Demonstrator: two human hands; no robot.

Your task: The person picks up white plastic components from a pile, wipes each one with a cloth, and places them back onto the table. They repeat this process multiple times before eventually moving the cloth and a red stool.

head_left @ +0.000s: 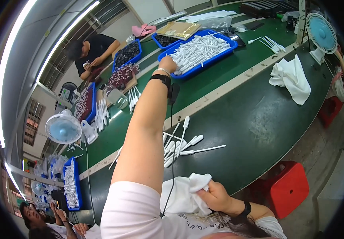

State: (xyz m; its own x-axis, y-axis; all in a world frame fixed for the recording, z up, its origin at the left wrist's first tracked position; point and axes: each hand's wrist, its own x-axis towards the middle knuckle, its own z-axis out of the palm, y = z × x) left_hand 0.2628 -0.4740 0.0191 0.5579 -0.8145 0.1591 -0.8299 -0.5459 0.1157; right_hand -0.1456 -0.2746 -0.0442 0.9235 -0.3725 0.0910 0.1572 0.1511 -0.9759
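Left hand (167, 63) reaching far across the green table (259, 115), fingers curled over the near rim of the blue tray (188, 73) of white plastic sticks (200, 49), while the right hand (215, 196), close to the body, grips a bunched white cloth (184, 195), loose sticks (180, 145) lying between them.
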